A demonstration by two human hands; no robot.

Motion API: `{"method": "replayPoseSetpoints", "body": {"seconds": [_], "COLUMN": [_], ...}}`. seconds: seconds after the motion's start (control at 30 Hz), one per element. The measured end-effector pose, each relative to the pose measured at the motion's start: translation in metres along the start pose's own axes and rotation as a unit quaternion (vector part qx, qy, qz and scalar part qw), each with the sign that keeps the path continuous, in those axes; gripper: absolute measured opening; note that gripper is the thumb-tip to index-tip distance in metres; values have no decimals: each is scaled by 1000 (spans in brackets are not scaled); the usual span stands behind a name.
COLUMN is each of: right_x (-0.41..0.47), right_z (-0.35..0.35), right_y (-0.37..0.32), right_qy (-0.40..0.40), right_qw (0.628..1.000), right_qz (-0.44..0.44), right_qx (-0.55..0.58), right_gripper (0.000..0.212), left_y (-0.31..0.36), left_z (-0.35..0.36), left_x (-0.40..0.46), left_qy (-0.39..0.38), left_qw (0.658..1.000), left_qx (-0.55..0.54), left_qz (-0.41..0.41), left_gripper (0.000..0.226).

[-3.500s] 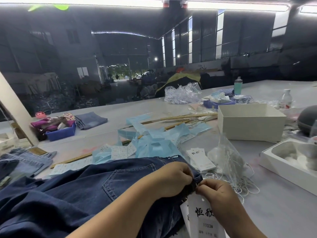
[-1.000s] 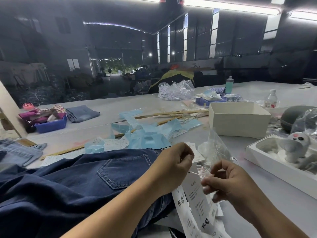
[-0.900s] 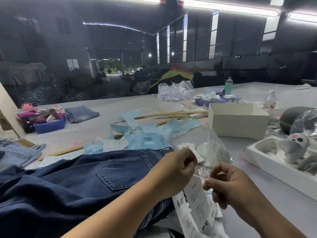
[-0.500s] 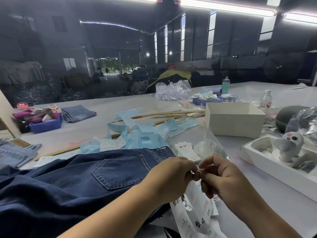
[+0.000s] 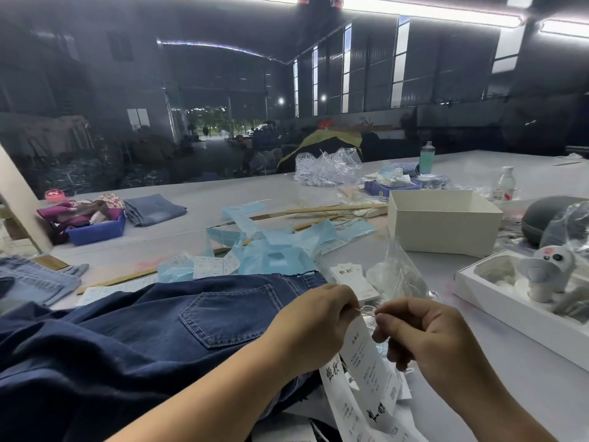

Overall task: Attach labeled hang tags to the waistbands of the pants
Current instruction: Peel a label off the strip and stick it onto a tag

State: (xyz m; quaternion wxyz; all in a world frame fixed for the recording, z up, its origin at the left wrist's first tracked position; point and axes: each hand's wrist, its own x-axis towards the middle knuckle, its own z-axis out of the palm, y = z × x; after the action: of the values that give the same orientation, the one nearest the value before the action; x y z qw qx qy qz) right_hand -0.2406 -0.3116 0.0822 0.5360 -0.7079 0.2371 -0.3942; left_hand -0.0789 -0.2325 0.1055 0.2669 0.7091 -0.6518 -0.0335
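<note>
Left of both hands, dark blue pants [image 5: 153, 339] lie spread on the counter [image 5: 497, 371], back pocket up, the waistband end reaching under the left hand [image 5: 314, 327]. That hand rests on the denim with its fingers curled, pinching the top of a white hang tag [image 5: 366, 355] and one end of a thin pale string [image 5: 366, 309]. The tag hangs down between the two hands, printed side showing, with more tags [image 5: 376, 413] lying beneath it. Just right of the tag, the right hand [image 5: 424, 339] pinches the string's other end between thumb and forefinger, its remaining fingers curled; the string runs taut across the small gap. Beyond the right hand sits a clear plastic bag [image 5: 398, 275], and farther right a white tray [image 5: 516, 311] holding a grey toy [image 5: 545, 269].
</note>
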Motion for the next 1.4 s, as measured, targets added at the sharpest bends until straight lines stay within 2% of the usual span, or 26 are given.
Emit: {"method": "replayPoseSetpoints", "body": {"seconds": [0.17, 0.37, 0.47, 0.6, 0.73, 1.23, 1.33, 1.4], "right_x": [-3, 0, 1, 2, 1, 1, 3, 5], "right_z": [3, 8, 12, 16, 19, 21, 19, 16], "right_y": [-7, -7, -7, -7, -8, -3, -5, -5], "right_qy": [-56, -6, 23, 27, -5, -37, -45, -60], "right_qw": [995, 995, 995, 996, 998, 997, 996, 993], "right_qz": [-16, -13, -12, -15, -24, -17, -17, -14], "right_qx": [78, 95, 97, 85, 60, 63, 76, 98], "right_gripper": [34, 24, 15, 13, 16, 26, 21, 37], "left_y": [-1, -2, -1, 2, 4, 1, -3, -6], "left_z": [0, -3, -5, -9, -9, -8, -11, -17], "left_x": [-2, -6, -9, -14, -15, -17, -15, -12], "left_qy": [14, 45, 63, 84, 73, 41, 7, -34], "left_qw": [1000, 997, 990, 987, 989, 984, 961, 925], "left_qx": [-11, -68, -128, -136, -129, -173, -275, -377], "left_qz": [4, 2, -6, 15, 27, 31, -2, -25], "left_gripper": [13, 10, 18, 26, 27, 25, 25, 25]}}
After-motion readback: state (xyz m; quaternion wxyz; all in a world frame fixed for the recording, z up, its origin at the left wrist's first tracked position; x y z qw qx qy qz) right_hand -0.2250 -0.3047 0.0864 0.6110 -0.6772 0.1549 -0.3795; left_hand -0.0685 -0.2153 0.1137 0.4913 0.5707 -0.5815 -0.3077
